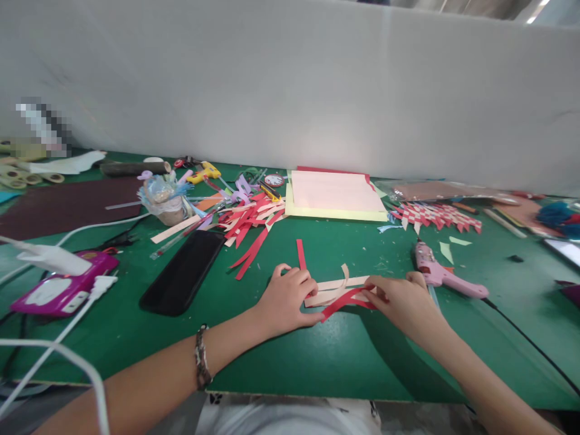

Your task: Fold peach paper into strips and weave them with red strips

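Note:
Cream paper strips (pixel 333 295) and a red paper strip (pixel 341 302) lie on the green table between my hands. My left hand (pixel 290 299) is curled over the left ends of the strips and holds them down. Its thumb stretches out by the lower end of the red strip. In my right hand (pixel 399 299), the right part of the red strip is pinched between thumb and fingers. One cream strip curls upward in the middle. Another red strip (pixel 301 254) sticks out beyond my left fingers. Exactly where the strips cross under my fingers is hidden.
A black phone (pixel 183 272) and a pile of red and cream strips (pixel 254 217) lie left. Paper sheets (pixel 335 190) and a woven red-and-cream piece (pixel 435 216) are behind. A pink glue gun (pixel 446 272) with its cord lies right. White cables (pixel 58 347) cross the left side.

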Available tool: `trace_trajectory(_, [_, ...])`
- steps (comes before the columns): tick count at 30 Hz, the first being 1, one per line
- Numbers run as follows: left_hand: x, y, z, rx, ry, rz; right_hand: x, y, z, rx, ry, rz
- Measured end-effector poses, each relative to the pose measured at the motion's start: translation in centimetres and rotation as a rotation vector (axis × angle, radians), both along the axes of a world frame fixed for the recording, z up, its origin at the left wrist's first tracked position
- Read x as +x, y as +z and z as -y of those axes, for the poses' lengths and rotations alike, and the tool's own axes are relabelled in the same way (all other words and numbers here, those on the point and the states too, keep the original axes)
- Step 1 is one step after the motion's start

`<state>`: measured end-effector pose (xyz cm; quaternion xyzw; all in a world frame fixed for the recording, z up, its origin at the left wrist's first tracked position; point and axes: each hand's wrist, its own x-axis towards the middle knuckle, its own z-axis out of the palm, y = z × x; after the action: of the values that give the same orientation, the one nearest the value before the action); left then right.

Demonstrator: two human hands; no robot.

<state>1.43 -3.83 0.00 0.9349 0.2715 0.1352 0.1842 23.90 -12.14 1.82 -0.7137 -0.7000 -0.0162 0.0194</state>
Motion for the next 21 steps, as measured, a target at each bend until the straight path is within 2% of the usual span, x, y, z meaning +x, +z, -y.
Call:
trace_trajectory(5, [0.0,0.0,0.1,0.057,-0.022,-0.005,0.5,0.3,-1.0,0.064,0.104,-0.076])
trace_trajectory(15, [-0.1,-0.1,0.2,0.076,-0.020,-0.007,1.6,-0.7,-4.8,-0.048,0.254,-0.186])
trace_trajectory(21, [-0.3,-0.1,0.0,0.080,-0.047,-0.014,0.7,-0.9,-6.3,-0.100,0.260,-0.414])
